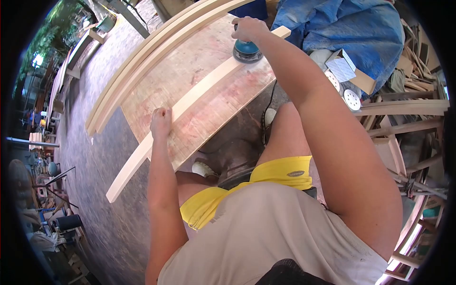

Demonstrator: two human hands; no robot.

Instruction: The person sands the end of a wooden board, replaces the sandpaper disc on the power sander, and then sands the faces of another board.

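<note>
A long, pale wooden strip (199,91), slightly curved, lies across a plywood work surface (204,121), its near left end sticking out past the edge. My left hand (161,122) is closed around this strip toward its left part. My right hand (249,29) grips the top of a teal random orbital sander (246,49), whose dark round base sits on the strip near its far right end. The palm and part of the sander's body are hidden by the fingers. More curved wooden strips (156,45) rest along the far left side of the plywood.
A crumpled blue tarp (351,28) covers something at the back right. White sanding discs (351,99) and an opened box (341,66) lie beside it. Curved wooden frames (403,118) are stacked at the right. A dark cord (271,99) hangs by my knee.
</note>
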